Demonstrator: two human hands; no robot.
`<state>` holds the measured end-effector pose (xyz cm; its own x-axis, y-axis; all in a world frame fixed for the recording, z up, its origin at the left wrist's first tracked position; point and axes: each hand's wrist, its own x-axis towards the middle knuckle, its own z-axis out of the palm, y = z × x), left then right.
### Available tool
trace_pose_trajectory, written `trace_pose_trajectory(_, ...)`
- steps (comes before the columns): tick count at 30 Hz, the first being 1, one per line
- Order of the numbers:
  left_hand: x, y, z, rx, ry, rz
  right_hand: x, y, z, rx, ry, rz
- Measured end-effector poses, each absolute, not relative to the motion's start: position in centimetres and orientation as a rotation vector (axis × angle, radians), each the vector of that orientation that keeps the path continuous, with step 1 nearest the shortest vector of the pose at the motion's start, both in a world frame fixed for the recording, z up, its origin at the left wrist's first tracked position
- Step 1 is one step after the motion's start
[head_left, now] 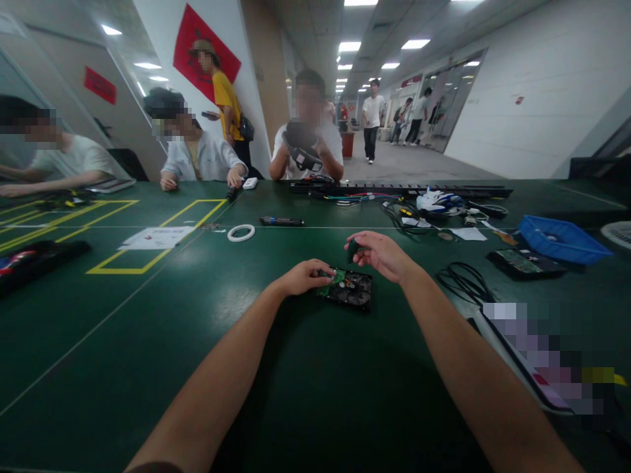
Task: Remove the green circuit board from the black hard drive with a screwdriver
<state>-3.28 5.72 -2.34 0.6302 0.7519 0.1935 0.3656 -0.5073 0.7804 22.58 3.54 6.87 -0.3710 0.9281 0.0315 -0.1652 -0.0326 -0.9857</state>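
A black hard drive [351, 290] with a green circuit board lies on the dark green table [148, 341] in front of me. My left hand [302, 276] rests at the drive's left edge, fingers curled and pinching at its green corner. My right hand [382, 255] hovers just above the drive's far right corner, fingers closed round a small dark object [351, 249], probably a tool handle; I cannot make out its tip.
Behind the drive lie a white ring [241, 232], a dark pen-like tool [282, 221] and a paper sheet [156, 238]. Coiled black cable [461, 281], a blue tray [562, 239] and another board [525, 261] sit right. Several people sit across the table.
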Motion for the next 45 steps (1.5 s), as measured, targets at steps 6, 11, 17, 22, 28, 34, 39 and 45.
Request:
trace_pose_trajectory(6, -3.3, 5.68, -2.22, 2.122, 0.896, 0.66, 22.69, 3.42, 7.14, -0.921, -1.369, 1.533)
trace_pose_trajectory(11, -3.33, 5.7, -2.21, 2.127, 0.885, 0.664, 22.64, 3.28, 7.2, -0.892, -1.381, 1.546)
trace_pose_trajectory(17, -3.27, 5.65, -2.18, 2.123, 0.91, 0.656, 22.51, 3.51, 6.86, -0.846, -1.356, 1.571)
trace_pose_trajectory(22, -3.22, 5.45, -1.96, 2.123, 0.885, 0.672, 22.6, 3.52, 6.94, -0.848, -1.344, 1.583)
trace_pose_trajectory(28, -3.23, 5.47, -1.98, 2.106, 0.896, 0.661, 22.52, 3.21, 7.27, -0.882, -1.346, 1.571)
trace_pose_trajectory(34, -3.28, 5.55, -2.15, 2.109, 0.896, 0.668, 22.54, 3.35, 7.1, -0.938, -1.366, 1.516)
trace_pose_trajectory(39, -3.25, 5.46, -1.98, 2.095, 0.906, 0.657, 22.38, 3.19, 7.32, -0.946, -1.379, 1.501)
trace_pose_trajectory(45, -3.19, 5.45, -1.94, 2.094, 0.905, 0.659, 22.36, 3.26, 7.16, -0.919, -1.384, 1.529)
